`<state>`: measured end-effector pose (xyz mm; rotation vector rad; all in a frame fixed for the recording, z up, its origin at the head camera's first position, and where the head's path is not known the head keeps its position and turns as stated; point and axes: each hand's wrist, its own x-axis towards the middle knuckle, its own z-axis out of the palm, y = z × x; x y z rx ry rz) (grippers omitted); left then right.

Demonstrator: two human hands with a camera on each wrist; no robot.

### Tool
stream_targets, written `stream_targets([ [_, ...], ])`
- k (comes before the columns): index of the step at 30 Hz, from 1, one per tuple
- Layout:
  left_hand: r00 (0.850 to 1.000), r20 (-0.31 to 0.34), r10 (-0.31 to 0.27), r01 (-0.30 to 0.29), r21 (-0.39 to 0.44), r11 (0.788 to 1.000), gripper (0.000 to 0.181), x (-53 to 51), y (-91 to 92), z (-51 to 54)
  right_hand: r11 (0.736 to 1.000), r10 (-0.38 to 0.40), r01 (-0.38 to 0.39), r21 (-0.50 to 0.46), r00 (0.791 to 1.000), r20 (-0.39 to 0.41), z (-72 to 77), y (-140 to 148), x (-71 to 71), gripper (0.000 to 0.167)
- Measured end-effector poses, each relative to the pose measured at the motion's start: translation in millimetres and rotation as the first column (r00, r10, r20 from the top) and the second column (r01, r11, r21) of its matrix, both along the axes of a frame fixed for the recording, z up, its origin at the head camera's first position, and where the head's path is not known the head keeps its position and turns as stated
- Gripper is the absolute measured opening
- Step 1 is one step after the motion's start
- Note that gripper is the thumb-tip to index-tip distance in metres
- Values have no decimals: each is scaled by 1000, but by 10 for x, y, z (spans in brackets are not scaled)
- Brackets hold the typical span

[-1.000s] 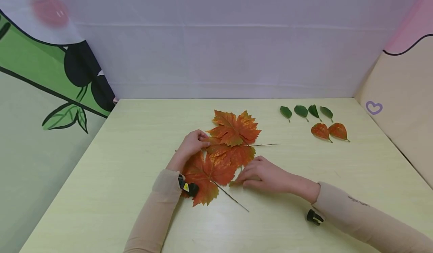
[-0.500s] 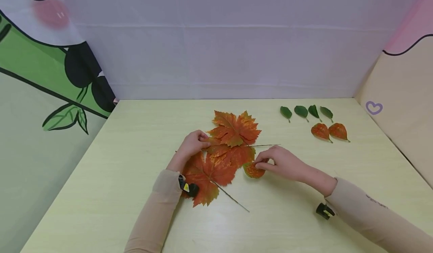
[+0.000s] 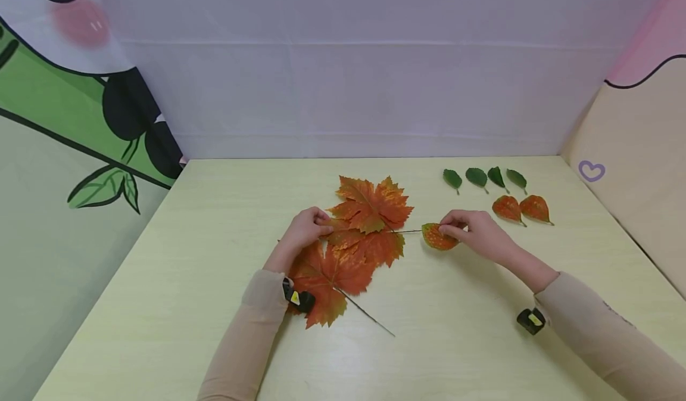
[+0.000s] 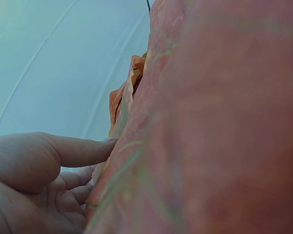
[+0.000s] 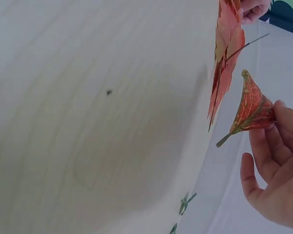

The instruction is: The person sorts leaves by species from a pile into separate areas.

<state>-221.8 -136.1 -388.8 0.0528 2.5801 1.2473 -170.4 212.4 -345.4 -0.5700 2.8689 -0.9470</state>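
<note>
Between thumb and fingers, the right hand [image 3: 479, 234] pinches a small red-orange leaf [image 3: 438, 238] with a greenish edge, held over the long stem right of the big leaves; the right wrist view shows this leaf [image 5: 254, 109] and its short stem. The left hand [image 3: 304, 229] pinches the left edge of a large orange maple leaf [image 3: 375, 246] in the middle of the pile. Above that lies another maple leaf [image 3: 373, 203], and below it a third [image 3: 332, 276], partly under the left wrist. In the left wrist view, the thumb of the left hand [image 4: 49, 170] touches a leaf.
Several small green leaves [image 3: 476, 177] lie in a row at the back right of the table [image 3: 161, 282]. Two small orange leaves [image 3: 535, 209] sit just in front of them. A long stem [image 3: 370, 315] points toward the front. Cloth walls [image 3: 343, 91] stand behind and at both sides.
My right hand has moved from beside the lower maple leaf up and to the right, carrying the small orange leaf. The left hand and the maple leaves have stayed in place.
</note>
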Motion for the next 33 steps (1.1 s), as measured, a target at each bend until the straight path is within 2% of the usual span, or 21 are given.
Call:
stream_targets([
  [8,1000,6,6,-6,-7,1000,24,7,2,-12,986,-158,159,46,987,-32,-12,319,-162,25],
  [12,1000,15,11,-10,-11,1000,23,11,1,-35,976,-206,209,67,977,-45,-28,456,-219,27],
  [21,1000,12,14,-14,3,1000,23,10,3,-44,934,-341,339,113,940,-2,-57,697,-358,32],
  [27,1000,10,7,-7,7,1000,23,14,2,-13,909,-401,394,135,916,24,-75,782,-446,32],
  [33,1000,2,3,-3,1,1000,24,10,7,-5,904,-415,404,138,908,60,-89,774,-494,35],
])
